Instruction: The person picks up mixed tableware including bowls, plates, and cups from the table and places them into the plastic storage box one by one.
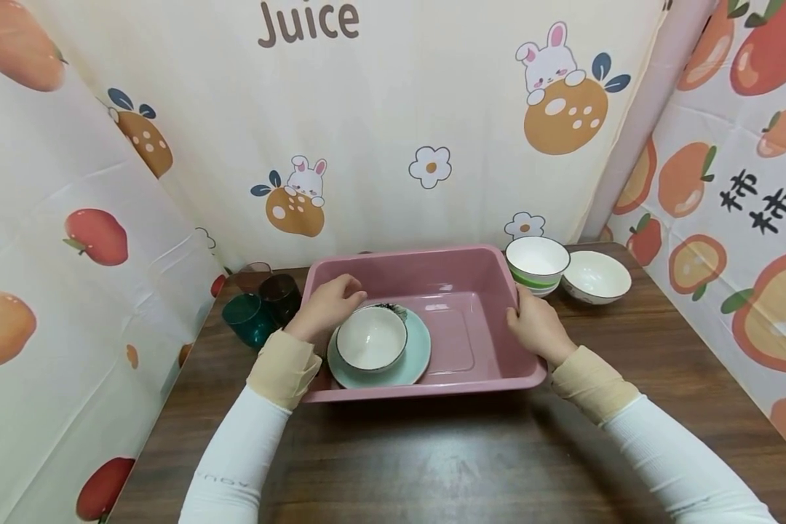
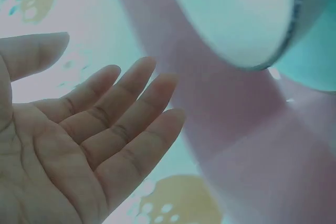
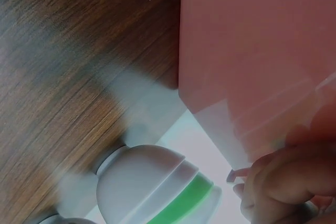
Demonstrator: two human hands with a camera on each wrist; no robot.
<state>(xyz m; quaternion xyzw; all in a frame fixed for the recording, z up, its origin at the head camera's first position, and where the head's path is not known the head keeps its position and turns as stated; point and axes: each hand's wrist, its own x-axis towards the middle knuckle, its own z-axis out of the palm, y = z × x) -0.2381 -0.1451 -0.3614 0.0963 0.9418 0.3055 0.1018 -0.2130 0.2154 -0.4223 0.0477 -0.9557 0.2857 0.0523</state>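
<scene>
A pink rectangular basin (image 1: 455, 267) sits on the table in the head view. Inside its left half, a white dark-rimmed bowl (image 1: 371, 336) rests on a pale green plate (image 1: 421, 353). My left hand (image 1: 327, 306) hovers at the basin's left side, beside the bowl; in the left wrist view its fingers (image 2: 142, 150) are extended and the palm holds nothing. At the opposite end, my right hand (image 1: 538, 326) grips the basin's right rim. The right wrist view has its curled fingers (image 3: 289, 182) at the rim, beside the basin's outer wall (image 3: 252, 40).
Left of the basin stand a teal glass (image 1: 245, 320), a dark glass (image 1: 279, 295) and a clear reddish glass (image 1: 254, 275). Stacked bowls (image 1: 537, 258), one with a green band, stand behind my right hand. Another white bowl (image 1: 596, 276) is beside them. Printed curtains surround the wooden table (image 1: 432, 466).
</scene>
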